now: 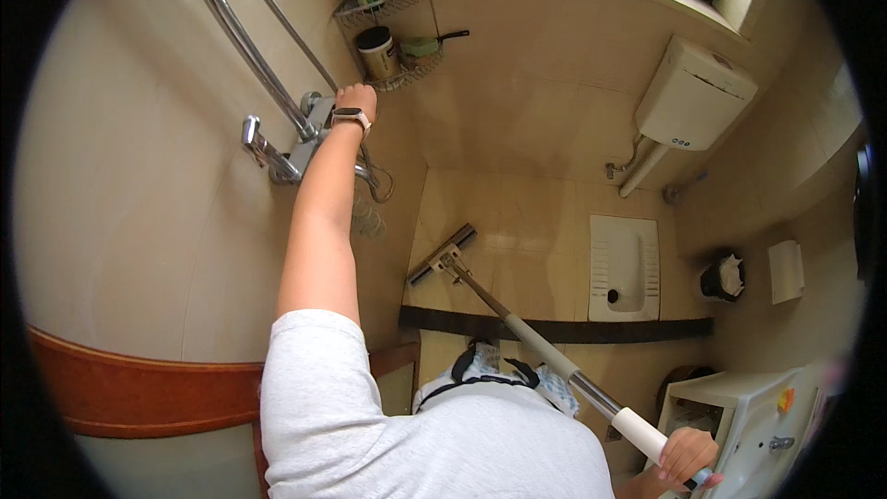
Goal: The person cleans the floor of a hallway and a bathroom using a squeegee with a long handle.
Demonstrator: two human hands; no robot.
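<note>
My left hand (pixel 357 100), with a smart band on the wrist, reaches to the chrome shower mixer (pixel 305 152) on the left wall. Its fingers are curled at the mixer's far end, and what lies under them is hidden. A steel riser pipe (pixel 249 41) rises from the mixer, and a lever handle (pixel 255 135) sticks out at its near end. At the lower right, my right hand (pixel 689 457) grips the top of a mop handle (pixel 641 433). The pole slants down to the sponge mop head (pixel 443 255), which rests on the tiled floor near the left wall.
A squat toilet (pixel 624 270) is set in the floor, its cistern (pixel 693 97) on the wall. A dark raised sill (pixel 554 326) crosses the floor. Right are a waste bin (pixel 714 281) and washbasin (pixel 762 430). A wire corner shelf (pixel 409 76) holds bottles and a jar.
</note>
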